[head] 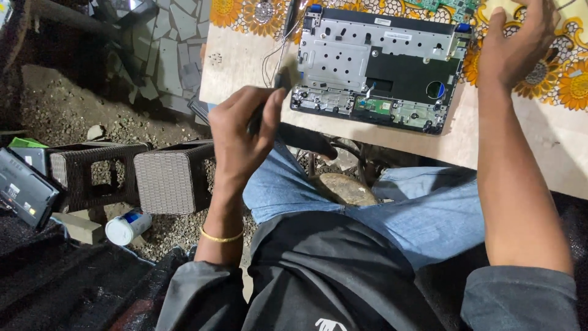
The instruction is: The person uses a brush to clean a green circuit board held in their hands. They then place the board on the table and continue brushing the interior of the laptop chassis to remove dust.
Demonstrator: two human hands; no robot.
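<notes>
An opened laptop base (pixel 380 67) with a bare silver metal frame and small green boards lies on a wooden table (pixel 539 141). My left hand (pixel 242 132) is shut on a small brush (pixel 286 76), whose bristles touch the laptop's left edge. My right hand (pixel 517 40) rests with fingers spread on the flowered cloth, just past the laptop's right corner. I sit with my knees in blue jeans under the table's front edge.
A yellow flowered cloth (pixel 563 73) covers the table's far part, with a green circuit board (pixel 453 6) on it. On the gravel floor at left stand two woven stools (pixel 168 178), a white tube (pixel 125 227) and a dark device (pixel 21 190).
</notes>
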